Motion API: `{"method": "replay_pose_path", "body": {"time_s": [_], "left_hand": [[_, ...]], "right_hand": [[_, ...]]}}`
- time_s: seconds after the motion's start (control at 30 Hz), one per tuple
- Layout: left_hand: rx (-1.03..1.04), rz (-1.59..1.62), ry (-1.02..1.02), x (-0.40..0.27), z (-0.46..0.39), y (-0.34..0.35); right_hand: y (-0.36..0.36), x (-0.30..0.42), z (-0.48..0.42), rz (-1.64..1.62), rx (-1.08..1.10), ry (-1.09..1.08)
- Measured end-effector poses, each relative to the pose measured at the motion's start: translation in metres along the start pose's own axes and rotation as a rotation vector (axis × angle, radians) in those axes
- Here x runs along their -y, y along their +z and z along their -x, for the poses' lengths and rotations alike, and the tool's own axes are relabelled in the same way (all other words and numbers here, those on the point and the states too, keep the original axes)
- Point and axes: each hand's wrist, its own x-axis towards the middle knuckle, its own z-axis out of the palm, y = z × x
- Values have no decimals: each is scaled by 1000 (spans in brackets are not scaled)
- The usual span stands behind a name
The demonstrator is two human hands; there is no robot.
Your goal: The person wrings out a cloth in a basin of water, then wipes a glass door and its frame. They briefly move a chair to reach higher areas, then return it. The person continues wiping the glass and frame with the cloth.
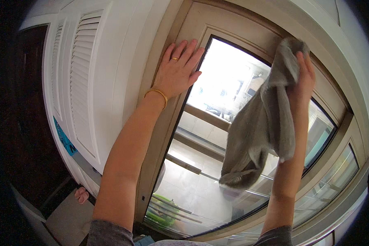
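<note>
Against the left stile of a brown-framed glass door (160,113), my left hand (180,69) lies flat with its fingers spread, a gold ring and a bangle on it. Higher up at the right, my right hand (304,73) presses a grey cloth (258,123) near the door's top rail. The cloth hangs down in folds before the glass pane (224,70) and hides part of it. My right palm is partly hidden by the cloth.
White louvred doors (86,77) stand at the left, beside a dark doorway (27,107). Pink slippers (81,195) lie on the floor there. Through the glass, a tiled floor and a green container (163,209) show. A second glass panel (332,178) is at the right.
</note>
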Motion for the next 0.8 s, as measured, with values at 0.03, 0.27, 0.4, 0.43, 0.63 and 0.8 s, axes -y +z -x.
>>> {"method": "replay_pose_path", "body": {"time_s": [0.03,0.27,0.4,0.43,0.63,0.8], "left_hand": [[3,9,-1,-3,-1,1],[-12,-3,6,2,0,-3],[-18,-4,7,-3,0,3],[-6,-11,5,-5,1,3],[-18,-18,17,4,2,1],[-28,15,11,-2,2,5]], "right_hand": [[8,-5,-1,233,-5,-226],[41,-19,-25,1227,46,-1020],[54,-17,-32,1350,-3,-979],[56,-18,-33,1393,-34,-983],[55,-20,-32,1409,-46,-1055],[73,-17,-28,1448,-18,-918]]}}
